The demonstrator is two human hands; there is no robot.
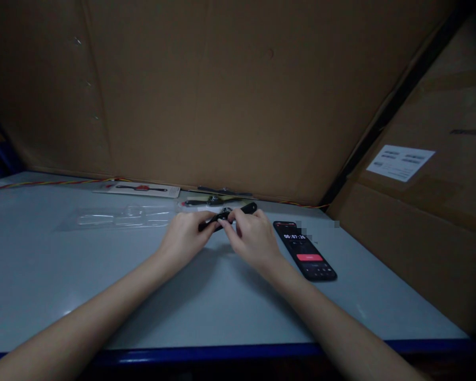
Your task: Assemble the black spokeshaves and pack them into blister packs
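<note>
Both hands meet over the middle of the pale table (pixel 103 275). My left hand (pixel 184 238) and my right hand (pixel 254 238) are closed on a black wristwatch (pixel 244 210), whose strap sticks out to the upper right between them. The fingers pinch the strap near the watch body. A second watch (pixel 212 201) lies just behind the hands.
A phone (pixel 305 250) with a running timer lies right of my right hand. Clear plastic packaging (pixel 119 217) lies to the left, and a printed card with a watch picture (pixel 140 189) sits further back. Cardboard walls (pixel 238 95) stand behind and at right. Red-yellow wire (pixel 43 183) runs along the back edge.
</note>
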